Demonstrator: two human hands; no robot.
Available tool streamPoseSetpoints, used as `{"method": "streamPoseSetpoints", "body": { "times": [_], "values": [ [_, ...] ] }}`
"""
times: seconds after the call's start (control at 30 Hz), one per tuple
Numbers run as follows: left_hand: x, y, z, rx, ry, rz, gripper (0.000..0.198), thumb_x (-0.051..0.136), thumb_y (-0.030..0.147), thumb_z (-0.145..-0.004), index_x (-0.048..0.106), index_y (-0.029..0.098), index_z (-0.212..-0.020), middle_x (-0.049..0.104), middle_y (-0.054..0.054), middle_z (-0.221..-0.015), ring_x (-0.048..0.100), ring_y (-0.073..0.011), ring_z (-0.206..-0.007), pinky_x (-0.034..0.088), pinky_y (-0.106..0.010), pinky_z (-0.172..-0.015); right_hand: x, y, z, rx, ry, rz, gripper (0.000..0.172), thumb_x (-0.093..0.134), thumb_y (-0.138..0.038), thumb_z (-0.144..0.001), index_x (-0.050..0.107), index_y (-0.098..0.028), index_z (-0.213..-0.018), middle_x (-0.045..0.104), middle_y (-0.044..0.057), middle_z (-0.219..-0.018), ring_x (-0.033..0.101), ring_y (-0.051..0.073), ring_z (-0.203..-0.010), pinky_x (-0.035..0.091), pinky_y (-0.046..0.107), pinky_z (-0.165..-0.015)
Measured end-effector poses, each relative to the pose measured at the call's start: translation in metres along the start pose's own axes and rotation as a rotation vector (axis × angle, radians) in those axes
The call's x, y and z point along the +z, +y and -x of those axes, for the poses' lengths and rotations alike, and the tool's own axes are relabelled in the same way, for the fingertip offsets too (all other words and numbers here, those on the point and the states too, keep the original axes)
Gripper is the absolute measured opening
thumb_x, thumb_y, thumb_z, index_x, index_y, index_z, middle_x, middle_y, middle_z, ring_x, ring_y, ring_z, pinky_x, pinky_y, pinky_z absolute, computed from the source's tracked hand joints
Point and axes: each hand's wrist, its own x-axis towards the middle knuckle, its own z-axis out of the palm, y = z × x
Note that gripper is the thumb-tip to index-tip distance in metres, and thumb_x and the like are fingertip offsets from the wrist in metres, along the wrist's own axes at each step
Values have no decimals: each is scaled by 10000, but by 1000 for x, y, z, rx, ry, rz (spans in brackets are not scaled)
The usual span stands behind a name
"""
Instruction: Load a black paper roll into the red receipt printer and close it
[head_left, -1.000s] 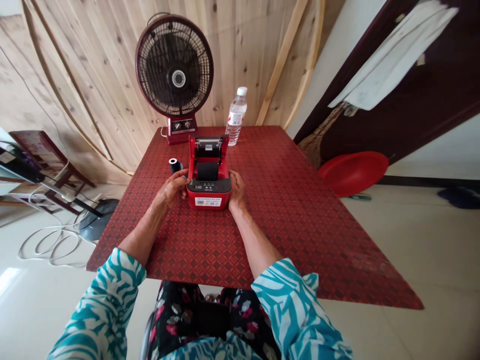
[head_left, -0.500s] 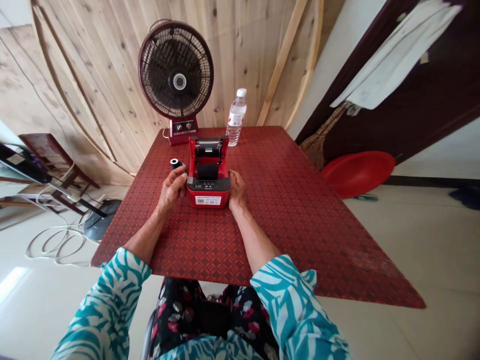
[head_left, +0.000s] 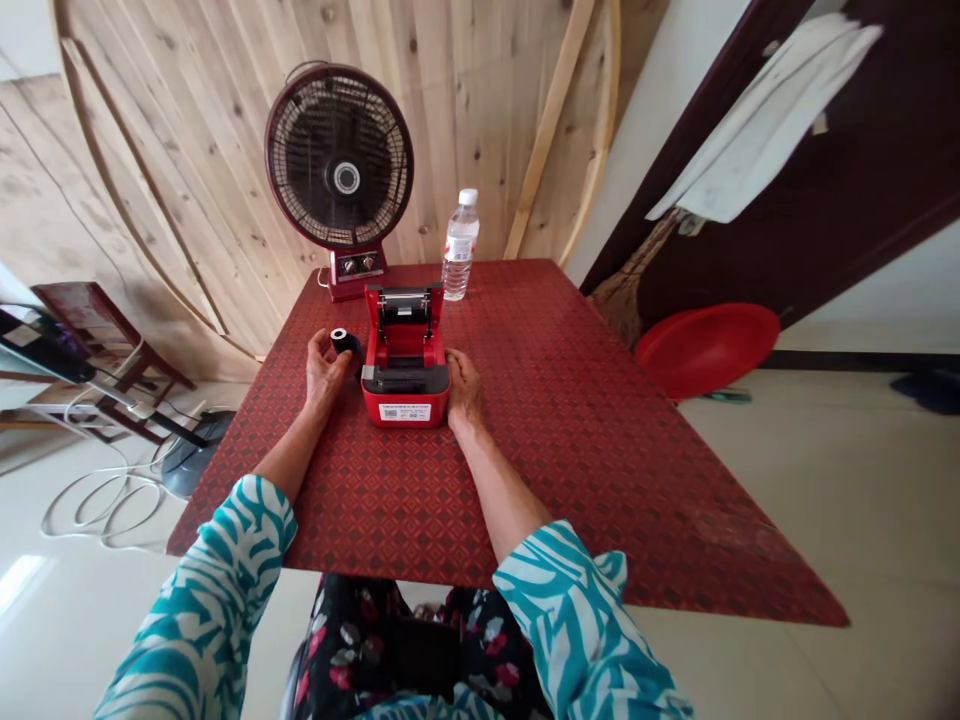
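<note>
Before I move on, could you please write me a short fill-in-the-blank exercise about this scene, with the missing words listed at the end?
1. The roll at the left hand is on the ____ side of the machine.
2. The hand touching the machine's other side is the person's ____ hand.
3. The lid is ____, not shut.
4. The colour of the cap on the bottle is ____.

Missing words: left; right; open; white.
</note>
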Motion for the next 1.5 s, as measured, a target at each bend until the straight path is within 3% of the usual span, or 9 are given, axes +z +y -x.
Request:
{"method": "streamPoseSetpoints", "body": {
  "times": [0.17, 0.23, 0.43, 0.57, 0.8, 0.93, 1.13, 1.33, 1.5],
  "values": [
    [-3, 9, -1, 79, 104, 23, 342, 671, 196, -740, 598, 212, -1073, 659, -67, -1118, 624, -182, -1101, 502, -276, -907, 0, -3, 0, -3, -4, 12, 350, 452, -445, -829, 693, -226, -957, 741, 56, -1039, 645, 219, -1008, 467, 395, -963],
    [-6, 25, 3, 162, 49, 63, 200, 665, 267, -790, 653, 212, -982, 683, -48, -1011, 646, -166, -992, 514, -247, -831, 0, -3, 0, -11, -9, 12, 336, 450, -436, -834, 693, -233, -946, 744, 48, -1022, 645, 216, -1001, 471, 388, -955],
    [20, 95, -2, 68, -711, -149, 174, 766, 64, -623, 744, 196, -733, 719, -30, -765, 651, -167, -769, 472, -206, -663, 0, -2, -2, -27, -23, 26, 326, 443, -421, -836, 693, -238, -940, 741, 47, -1023, 640, 212, -1012, 463, 392, -980],
    [54, 111, -21, -112, -928, -233, 340, 640, -94, -569, 738, 206, -695, 671, -2, -616, 649, -179, -654, 433, -210, -605, 2, -2, -3, -19, -10, 18, 305, 440, -399, -840, 690, -248, -927, 737, 39, -1007, 631, 211, -1020, 465, 391, -976],
    [81, 95, -31, -100, -855, -474, 286, 608, -66, -567, 696, 200, -623, 591, -6, -532, 611, -186, -588, 391, -220, -576, 4, -2, -3, -43, -46, 18, 303, 424, -381, -868, 687, -256, -951, 720, 34, -1028, 618, 201, -1036, 453, 372, -985],
    [75, 103, -26, 175, -1017, -810, 264, 727, -27, -526, 676, 215, -620, 555, 1, -552, 596, -202, -649, 373, -230, -615, 6, -1, -4, -37, -33, 29, 285, 429, -347, -869, 689, -250, -934, 716, 44, -1024, 614, 204, -1037, 456, 373, -991],
    [64, 114, -12, 464, -862, -983, 230, 736, 92, -634, 687, 232, -810, 650, -41, -778, 645, -268, -903, 459, -283, -780, 6, -1, -5, -39, -34, 43, 268, 438, -316, -868, 688, -247, -936, 719, 41, -1018, 623, 201, -1030, 456, 379, -1000],
    [54, 129, 10, 484, -817, -723, 283, 726, 70, -666, 700, 222, -903, 683, -63, -947, 632, -280, -1032, 471, -338, -904, 6, -3, -4, -40, -19, 52, 285, 432, -321, -874, 697, -235, -936, 724, 46, -1018, 634, 202, -1018, 474, 375, -976],
    [0, 120, -7, 375, -513, -314, 311, 727, 186, -724, 643, 190, -1024, 669, -29, -894, 644, -181, -847, 517, -313, -820, 5, -3, -4, -34, -27, 58, 296, 426, -319, -873, 700, -230, -938, 734, 46, -1032, 640, 209, -1030, 472, 381, -985]
  ]
}}
